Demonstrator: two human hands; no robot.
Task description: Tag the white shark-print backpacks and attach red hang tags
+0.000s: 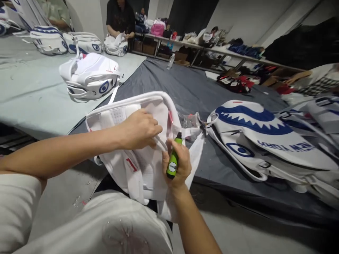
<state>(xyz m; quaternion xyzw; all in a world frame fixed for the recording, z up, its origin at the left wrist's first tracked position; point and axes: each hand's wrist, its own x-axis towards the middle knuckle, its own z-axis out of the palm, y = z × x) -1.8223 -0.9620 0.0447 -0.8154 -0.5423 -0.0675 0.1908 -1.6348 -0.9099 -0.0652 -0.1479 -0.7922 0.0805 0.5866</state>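
Observation:
A white backpack [143, 165] lies on my lap, back side up, with its straps hanging down. My left hand [140, 128] rests on it with fingers curled, pinching the fabric near a strap. Just to the right, my right hand [176, 164] is closed round a small green lighter [173, 160], held upright with its black top close to the backpack's seam.
A white backpack with a blue shark-mouth print [262, 137] lies on the dark cloth [185, 88] at right, with more behind it. Another white bag [90, 76] sits on the grey table at left. A person [120, 17] handles a bag at the back near cluttered tables.

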